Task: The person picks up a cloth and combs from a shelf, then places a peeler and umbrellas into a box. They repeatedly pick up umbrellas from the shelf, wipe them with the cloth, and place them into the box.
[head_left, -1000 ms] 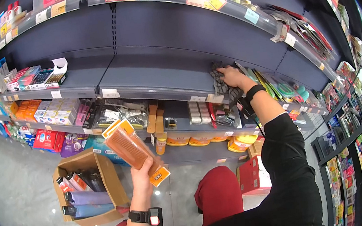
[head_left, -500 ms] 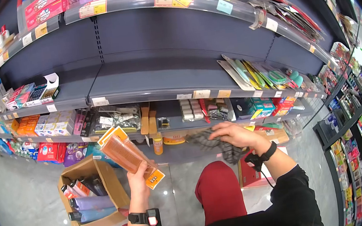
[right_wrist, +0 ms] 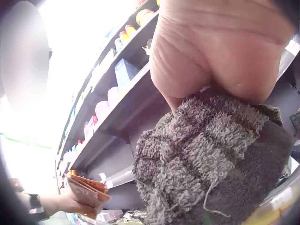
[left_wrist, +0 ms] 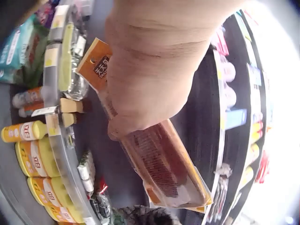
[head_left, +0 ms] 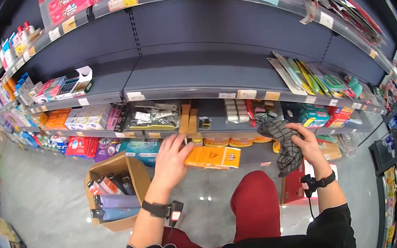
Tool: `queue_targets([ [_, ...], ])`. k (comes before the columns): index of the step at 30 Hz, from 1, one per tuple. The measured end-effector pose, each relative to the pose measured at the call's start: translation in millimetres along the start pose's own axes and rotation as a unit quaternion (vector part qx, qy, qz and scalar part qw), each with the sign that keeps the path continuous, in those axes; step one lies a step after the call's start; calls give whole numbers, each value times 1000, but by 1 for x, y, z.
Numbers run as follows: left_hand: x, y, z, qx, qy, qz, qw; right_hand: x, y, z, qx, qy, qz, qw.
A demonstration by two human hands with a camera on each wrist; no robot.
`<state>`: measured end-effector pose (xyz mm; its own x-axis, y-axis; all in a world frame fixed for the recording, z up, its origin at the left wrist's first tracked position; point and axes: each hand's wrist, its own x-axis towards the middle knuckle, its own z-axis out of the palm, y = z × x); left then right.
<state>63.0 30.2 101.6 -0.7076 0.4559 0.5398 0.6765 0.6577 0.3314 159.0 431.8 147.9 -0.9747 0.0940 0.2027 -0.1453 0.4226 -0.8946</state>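
Observation:
In the head view my left hand [head_left: 169, 162] holds a thin stack of packaged combs [head_left: 212, 157], orange card backing facing up, in front of the lower shelf. The left wrist view shows a brown comb [left_wrist: 157, 159] through the clear wrapping, with my fingers round the upper part of the pack. To the right, my right hand [head_left: 306, 143] grips a grey checked cloth [head_left: 283, 146] that hangs in folds. Up close in the right wrist view, the cloth [right_wrist: 187, 164] has a shaggy looped pile and one loose thread.
Ahead runs a grey shelf [head_left: 212, 75], with carded packs [head_left: 312, 78] at its right end. Wooden-handled items and bagged goods fill the shelf below. On the floor at left stands an open cardboard box [head_left: 140, 173] of bottles; a red box [head_left: 298, 186] sits by my knee.
My right hand has brought the cloth down off the shelf, where it lay at its right end. My left hand has risen toward the shelves and turned the comb packs orange side up.

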Motion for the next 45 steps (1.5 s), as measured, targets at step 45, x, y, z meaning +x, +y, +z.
queue_targets([
  [45,84,-17,21,153,1,120,981,153,-151,102,-359,-5,-477,803],
])
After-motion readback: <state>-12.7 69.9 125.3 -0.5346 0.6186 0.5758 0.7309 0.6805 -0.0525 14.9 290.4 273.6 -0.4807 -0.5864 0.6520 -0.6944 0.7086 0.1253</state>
